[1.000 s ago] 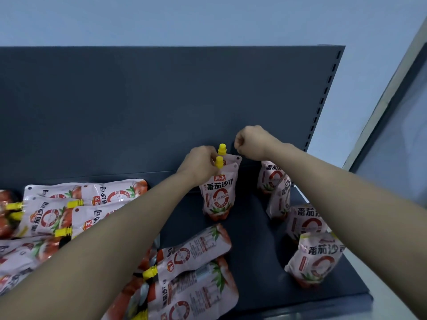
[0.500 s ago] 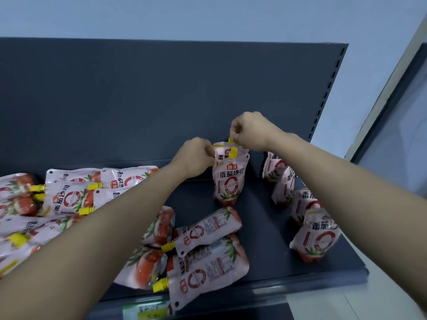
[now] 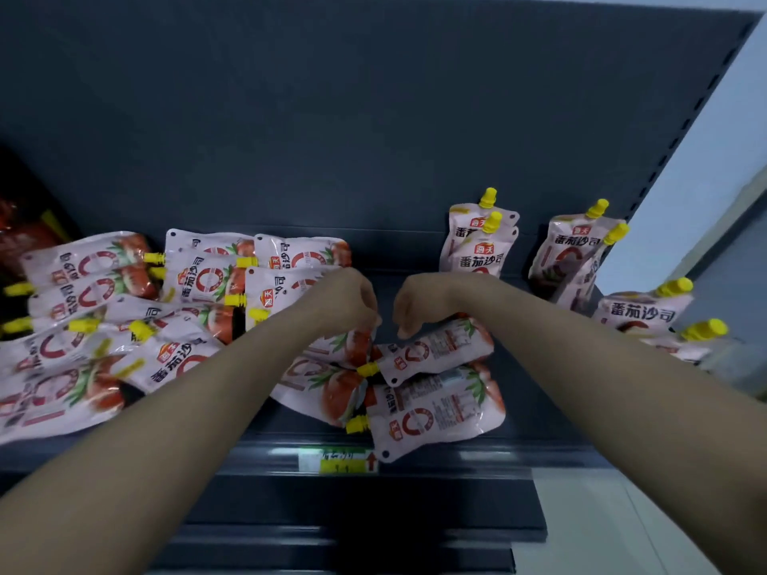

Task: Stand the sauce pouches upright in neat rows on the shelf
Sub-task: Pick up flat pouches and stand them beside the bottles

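Both hands hover over the middle of the shelf [image 3: 415, 251], near its front edge. The left hand [image 3: 346, 302] has its grip curled loosely, resting on a flat pouch [image 3: 290, 292]. The right hand [image 3: 419, 309] is also curled, holding nothing, just above another flat pouch [image 3: 436, 350]. Two upright pouches [image 3: 481, 246] stand at the back edge; more stand toward the right edge [image 3: 568, 255]. A heap of flat pouches [image 3: 103, 317] covers the left side.
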A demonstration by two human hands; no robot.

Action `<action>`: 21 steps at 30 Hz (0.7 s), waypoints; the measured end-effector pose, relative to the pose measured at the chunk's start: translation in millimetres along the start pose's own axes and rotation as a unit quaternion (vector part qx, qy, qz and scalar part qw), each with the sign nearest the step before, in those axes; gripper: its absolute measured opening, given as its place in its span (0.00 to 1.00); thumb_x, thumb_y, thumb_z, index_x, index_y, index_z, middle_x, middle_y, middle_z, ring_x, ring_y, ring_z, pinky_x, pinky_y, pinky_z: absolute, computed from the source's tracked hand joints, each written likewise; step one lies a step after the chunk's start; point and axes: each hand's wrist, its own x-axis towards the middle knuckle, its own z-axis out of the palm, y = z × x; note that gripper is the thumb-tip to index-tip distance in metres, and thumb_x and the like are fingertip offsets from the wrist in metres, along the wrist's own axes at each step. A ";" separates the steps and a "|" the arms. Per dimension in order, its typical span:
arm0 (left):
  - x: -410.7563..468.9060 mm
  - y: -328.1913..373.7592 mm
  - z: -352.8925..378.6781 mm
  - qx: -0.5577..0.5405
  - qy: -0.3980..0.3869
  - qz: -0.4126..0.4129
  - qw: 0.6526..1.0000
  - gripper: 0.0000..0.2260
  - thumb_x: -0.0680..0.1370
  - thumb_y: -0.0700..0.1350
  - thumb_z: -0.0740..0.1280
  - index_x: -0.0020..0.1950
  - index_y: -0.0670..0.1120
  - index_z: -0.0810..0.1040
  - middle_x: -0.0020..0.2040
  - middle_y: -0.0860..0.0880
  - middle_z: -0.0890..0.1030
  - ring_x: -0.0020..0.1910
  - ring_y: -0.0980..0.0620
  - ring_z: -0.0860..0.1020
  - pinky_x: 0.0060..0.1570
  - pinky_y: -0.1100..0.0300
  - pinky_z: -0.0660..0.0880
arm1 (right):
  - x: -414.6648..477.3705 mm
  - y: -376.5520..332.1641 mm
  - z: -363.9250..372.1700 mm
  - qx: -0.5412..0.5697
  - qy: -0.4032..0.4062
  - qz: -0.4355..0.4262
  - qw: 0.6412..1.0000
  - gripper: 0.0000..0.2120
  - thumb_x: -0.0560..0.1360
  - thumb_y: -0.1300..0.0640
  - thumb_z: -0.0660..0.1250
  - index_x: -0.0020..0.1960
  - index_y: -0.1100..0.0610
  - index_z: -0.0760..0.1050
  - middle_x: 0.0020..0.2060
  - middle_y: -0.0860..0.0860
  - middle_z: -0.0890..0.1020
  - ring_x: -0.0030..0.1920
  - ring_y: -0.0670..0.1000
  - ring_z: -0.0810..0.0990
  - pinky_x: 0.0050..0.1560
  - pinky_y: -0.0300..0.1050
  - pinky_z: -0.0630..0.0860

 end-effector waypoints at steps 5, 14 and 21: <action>-21.2 -10.0 5.2 -0.008 0.007 -0.033 0.999 0.09 0.73 0.41 0.70 0.51 0.39 0.82 0.49 0.46 0.81 0.46 0.51 0.76 0.45 0.59 0.73 | 13.4 -12.8 11.8 -0.114 -0.106 0.002 0.988 0.25 0.76 0.45 0.65 0.69 0.56 0.71 0.67 0.53 0.74 0.64 0.54 0.73 0.57 0.45 0.70; -54.7 0.1 23.2 -0.021 0.076 -0.102 0.992 0.06 0.72 0.37 0.68 0.46 0.38 0.82 0.47 0.42 0.83 0.45 0.46 0.79 0.45 0.54 0.77 | 16.4 -13.9 25.2 -0.137 -0.122 -0.016 0.983 0.35 0.71 0.45 0.72 0.73 0.53 0.64 0.69 0.52 0.73 0.67 0.56 0.72 0.68 0.52 0.70; -80.4 19.0 40.1 -0.029 0.117 -0.131 0.984 0.03 0.72 0.38 0.71 0.44 0.40 0.82 0.45 0.45 0.83 0.44 0.47 0.80 0.46 0.54 0.79 | 7.5 -11.9 32.8 -0.196 -0.089 -0.033 0.976 0.50 0.53 0.28 0.72 0.70 0.52 0.69 0.66 0.49 0.75 0.65 0.55 0.74 0.65 0.54 0.72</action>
